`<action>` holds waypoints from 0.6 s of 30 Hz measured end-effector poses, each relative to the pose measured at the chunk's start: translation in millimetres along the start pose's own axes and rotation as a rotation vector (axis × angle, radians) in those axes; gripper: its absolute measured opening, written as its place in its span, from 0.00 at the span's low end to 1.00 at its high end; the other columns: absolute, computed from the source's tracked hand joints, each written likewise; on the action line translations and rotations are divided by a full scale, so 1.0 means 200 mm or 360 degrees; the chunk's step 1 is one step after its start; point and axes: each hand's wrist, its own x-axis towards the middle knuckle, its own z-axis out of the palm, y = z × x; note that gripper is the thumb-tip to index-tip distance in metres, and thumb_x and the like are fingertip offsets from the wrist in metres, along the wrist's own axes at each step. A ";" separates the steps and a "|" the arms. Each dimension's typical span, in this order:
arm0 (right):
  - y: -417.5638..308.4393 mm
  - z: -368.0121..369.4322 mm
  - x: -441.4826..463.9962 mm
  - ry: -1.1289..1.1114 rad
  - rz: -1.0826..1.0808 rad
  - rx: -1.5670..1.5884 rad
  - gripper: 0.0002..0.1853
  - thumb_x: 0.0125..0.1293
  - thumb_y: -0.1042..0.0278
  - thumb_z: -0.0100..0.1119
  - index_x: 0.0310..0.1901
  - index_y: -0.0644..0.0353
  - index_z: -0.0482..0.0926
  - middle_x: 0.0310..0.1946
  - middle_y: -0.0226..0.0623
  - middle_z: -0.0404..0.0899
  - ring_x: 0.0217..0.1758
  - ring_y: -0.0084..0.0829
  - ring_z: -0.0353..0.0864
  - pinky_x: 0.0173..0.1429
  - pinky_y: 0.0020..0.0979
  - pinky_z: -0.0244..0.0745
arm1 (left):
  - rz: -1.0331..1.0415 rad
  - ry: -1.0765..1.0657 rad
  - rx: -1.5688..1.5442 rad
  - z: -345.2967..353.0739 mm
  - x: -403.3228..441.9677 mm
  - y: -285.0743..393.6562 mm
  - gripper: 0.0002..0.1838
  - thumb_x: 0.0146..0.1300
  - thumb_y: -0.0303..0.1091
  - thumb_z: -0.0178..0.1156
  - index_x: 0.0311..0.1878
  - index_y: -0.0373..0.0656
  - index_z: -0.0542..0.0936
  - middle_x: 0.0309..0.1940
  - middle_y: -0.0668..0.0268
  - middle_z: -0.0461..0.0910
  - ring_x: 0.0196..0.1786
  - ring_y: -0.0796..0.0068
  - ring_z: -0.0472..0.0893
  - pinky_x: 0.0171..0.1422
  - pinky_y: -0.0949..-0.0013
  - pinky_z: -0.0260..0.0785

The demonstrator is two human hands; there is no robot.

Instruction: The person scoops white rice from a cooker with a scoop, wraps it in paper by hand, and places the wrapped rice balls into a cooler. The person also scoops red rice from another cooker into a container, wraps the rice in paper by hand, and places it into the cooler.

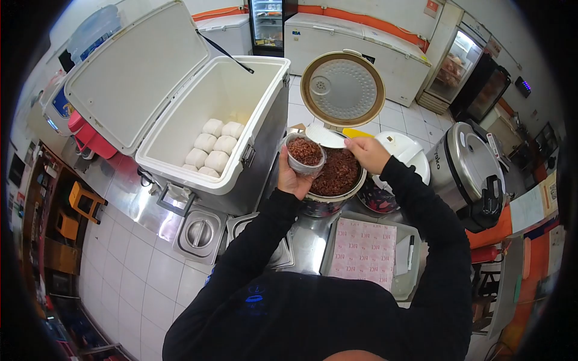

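My left hand (pixel 293 179) is closed around a small bowl (pixel 306 165) heaped with reddish-brown rice (pixel 304 151). In my right hand (pixel 367 154) is a white rice paddle (pixel 325 136), its blade just above and right of the bowl's rim. Below the paddle stands a rice cooker (pixel 322 207) with its round lid (pixel 342 89) raised. More of the reddish-brown rice (pixel 339 171) fills its pot. The bowl hides the pot's left edge.
Left stands an open cooler box (pixel 265 150) holding several white wrapped bundles (pixel 215 145). A second cooker (pixel 469 162) is at right. Nearer me are a tray (pixel 328 265) with pink printed paper (pixel 362 251) and a marker (pixel 410 253), plus lidded steel pans (pixel 198 233).
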 end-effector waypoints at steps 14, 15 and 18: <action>0.02 0.30 -0.11 -0.0406 -0.0032 -0.0439 0.28 0.73 0.49 0.38 0.33 0.70 0.78 0.30 0.61 0.77 0.40 0.58 0.78 0.47 0.48 0.70 | 0.0229 -0.0007 0.0914 0.04 0.00 -0.02 0.32 0.57 0.34 0.65 0.62 0.48 0.60 0.51 0.63 0.69 0.55 0.69 0.70 0.61 0.62 0.64; 0.02 0.30 -0.11 -0.0438 -0.0019 -0.0460 0.29 0.73 0.49 0.37 0.33 0.70 0.78 0.30 0.62 0.78 0.40 0.58 0.78 0.47 0.47 0.70 | 0.0222 0.0001 0.0911 0.04 0.00 -0.03 0.32 0.56 0.33 0.65 0.61 0.48 0.61 0.51 0.62 0.69 0.55 0.69 0.70 0.60 0.63 0.64; -0.02 0.26 -0.10 -0.0539 0.0042 -0.0434 0.30 0.73 0.47 0.36 0.34 0.70 0.78 0.31 0.62 0.78 0.41 0.58 0.78 0.49 0.46 0.70 | 0.0209 0.0012 0.0850 0.05 0.00 -0.03 0.29 0.58 0.33 0.64 0.60 0.47 0.61 0.51 0.62 0.70 0.54 0.70 0.71 0.58 0.63 0.66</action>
